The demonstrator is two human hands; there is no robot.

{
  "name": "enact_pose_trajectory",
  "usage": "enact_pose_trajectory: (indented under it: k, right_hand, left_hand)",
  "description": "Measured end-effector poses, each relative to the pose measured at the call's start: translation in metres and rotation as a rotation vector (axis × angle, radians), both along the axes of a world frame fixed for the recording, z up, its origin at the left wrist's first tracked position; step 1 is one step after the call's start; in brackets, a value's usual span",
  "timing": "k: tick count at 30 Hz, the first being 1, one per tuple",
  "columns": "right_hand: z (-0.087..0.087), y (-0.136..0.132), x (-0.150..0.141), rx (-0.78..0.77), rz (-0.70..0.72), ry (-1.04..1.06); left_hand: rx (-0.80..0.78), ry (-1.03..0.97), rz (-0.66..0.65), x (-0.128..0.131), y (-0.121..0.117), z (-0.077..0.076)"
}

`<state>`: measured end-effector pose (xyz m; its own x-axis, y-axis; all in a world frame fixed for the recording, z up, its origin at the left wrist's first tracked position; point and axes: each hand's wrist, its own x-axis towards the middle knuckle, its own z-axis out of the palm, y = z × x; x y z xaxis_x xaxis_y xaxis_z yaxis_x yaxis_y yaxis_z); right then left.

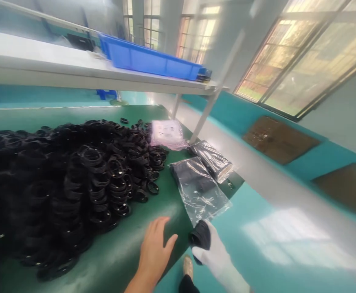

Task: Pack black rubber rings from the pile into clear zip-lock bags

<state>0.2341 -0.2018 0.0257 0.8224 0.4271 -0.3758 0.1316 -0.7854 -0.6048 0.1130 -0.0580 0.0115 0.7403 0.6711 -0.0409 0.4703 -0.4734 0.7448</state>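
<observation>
My left hand [154, 248], bare, hovers over the green tabletop [129, 240] with its thumb apart from the fingers and nothing in it. My right hand [216, 252] wears a white glove and is closed around a short stack of black rings [201, 236] by the table's edge. Just beyond it lies a clear plastic bag [198, 187] with black contents. To the left a large heap of black rings [113, 179] covers much of the table, many of them stacked in columns.
Behind the bag sits another wrapped black bundle [213, 160], and near it a pinkish plastic packet [167, 132]. A white shelf [74, 75] with a blue bin [153, 59] spans above the table. Its slanting post [204, 116] stands at the right edge. Brown boards [282, 138] lean against the wall.
</observation>
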Motion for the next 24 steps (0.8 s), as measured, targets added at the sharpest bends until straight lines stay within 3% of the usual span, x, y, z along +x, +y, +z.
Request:
enact_pose_trajectory:
  k: [4, 8, 12, 17, 20, 24]
  right_hand:
    - [-0.008, -0.080, 0.040, -0.043, -0.067, 0.074]
    - [-0.030, -0.110, 0.069, -0.022, 0.061, 0.094]
    - [-0.039, -0.092, 0.094, -0.013, 0.364, 0.022]
    - [-0.033, -0.053, 0.128, 0.053, 0.848, -0.069]
    - [-0.036, -0.036, 0.153, 0.126, 0.890, -0.079]
    - [-0.043, -0.019, 0.177, 0.215, 0.720, 0.028]
  left_hand:
    - [0.193, 0.009, -0.240, 0.087, -0.053, -0.010]
    - [0.410, 0.198, -0.231, 0.133, -0.081, -0.035]
    - [0.594, 0.265, -0.098, 0.135, -0.080, -0.047]
    - [0.664, 0.158, 0.070, 0.130, -0.084, -0.043]
    - [0.630, 0.121, 0.123, 0.132, -0.089, -0.038]
    - [0.563, 0.094, 0.154, 0.133, -0.092, -0.034]
